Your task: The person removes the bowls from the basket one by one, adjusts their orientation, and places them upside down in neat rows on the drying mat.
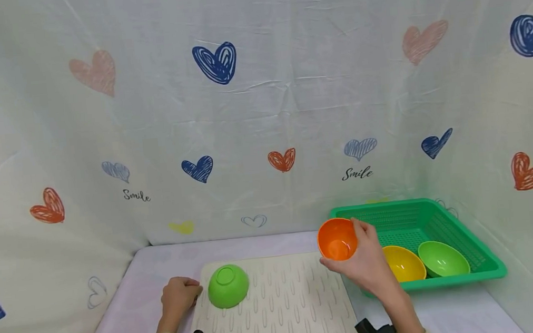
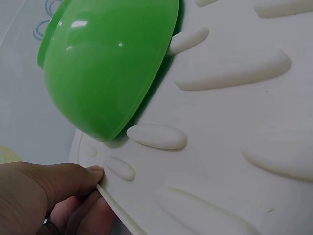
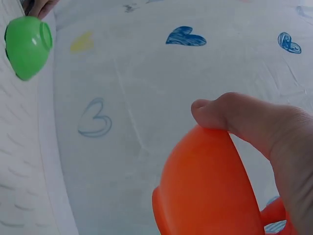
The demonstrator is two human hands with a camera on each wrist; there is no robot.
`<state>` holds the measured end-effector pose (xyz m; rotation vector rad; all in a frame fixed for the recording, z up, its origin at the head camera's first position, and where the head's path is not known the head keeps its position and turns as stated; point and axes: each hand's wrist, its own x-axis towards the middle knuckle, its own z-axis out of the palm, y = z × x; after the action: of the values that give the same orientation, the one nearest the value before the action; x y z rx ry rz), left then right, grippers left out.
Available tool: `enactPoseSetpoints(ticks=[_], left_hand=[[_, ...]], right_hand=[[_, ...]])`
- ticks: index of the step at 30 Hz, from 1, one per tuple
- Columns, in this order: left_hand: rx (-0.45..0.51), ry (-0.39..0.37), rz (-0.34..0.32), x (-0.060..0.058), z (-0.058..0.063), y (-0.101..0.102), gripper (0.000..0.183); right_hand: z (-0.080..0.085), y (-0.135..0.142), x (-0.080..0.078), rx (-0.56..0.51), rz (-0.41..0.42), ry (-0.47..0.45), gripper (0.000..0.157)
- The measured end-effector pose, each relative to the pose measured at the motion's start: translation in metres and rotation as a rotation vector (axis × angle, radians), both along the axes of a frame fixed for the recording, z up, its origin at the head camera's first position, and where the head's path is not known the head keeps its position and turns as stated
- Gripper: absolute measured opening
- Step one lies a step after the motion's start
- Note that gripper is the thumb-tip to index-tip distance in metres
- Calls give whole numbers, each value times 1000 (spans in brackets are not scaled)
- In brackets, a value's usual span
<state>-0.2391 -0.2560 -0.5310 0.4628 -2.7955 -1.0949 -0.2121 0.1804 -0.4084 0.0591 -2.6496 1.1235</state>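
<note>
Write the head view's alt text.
A person's right hand holds an orange bowl near a green basket containing one yellow bowl and one green bowl. The left hand pinches the edge of a ridged white mat bearing an upturned green bowl.

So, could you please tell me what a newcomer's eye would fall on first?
Probably the orange bowl, held up in the right hand near the green basket. Next, the upturned green bowl on the white mat, whose edge the left hand pinches. Inside the basket, a yellow bowl and a second green bowl stand out.
</note>
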Motion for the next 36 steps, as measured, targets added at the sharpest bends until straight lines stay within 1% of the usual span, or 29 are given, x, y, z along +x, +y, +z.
enactPoseSetpoints(ticks=[6, 12, 16, 18, 21, 23, 26, 29, 33, 35, 36], left_hand=[[-1, -6, 1, 0, -1, -1, 16], [1, -16, 8, 1, -1, 2, 17], [-16, 3, 3, 2, -2, 3, 18], [-37, 16, 1, 2, -3, 4, 19], [-47, 38, -11, 3, -3, 5, 20], [-50, 58, -29, 7, -2, 6, 23], [-14, 94, -52, 15, 4, 11, 32], [37, 142, -41, 26, 18, 21, 42], [126, 304, -4, 41, 41, 46, 44], [195, 375, -20, 48, 49, 64, 42], [227, 401, -40, 51, 53, 74, 42]], right_hand=[[-20, -21, 11, -64, 28, -50, 122], [-45, -35, 19, -112, 52, -59, 118], [-60, -44, 25, -83, 52, -50, 118], [-66, -48, 27, -65, 52, -62, 119], [-70, -54, 31, -60, 58, -79, 119], [-72, -58, 34, -69, 66, -94, 118], [-72, -62, 36, -77, 89, -113, 118], [-71, -67, 38, -87, 114, -132, 119], [-67, -73, 43, -88, 147, -130, 119], [-64, -76, 46, -74, 162, -119, 120], [-63, -78, 47, -70, 170, -111, 120]])
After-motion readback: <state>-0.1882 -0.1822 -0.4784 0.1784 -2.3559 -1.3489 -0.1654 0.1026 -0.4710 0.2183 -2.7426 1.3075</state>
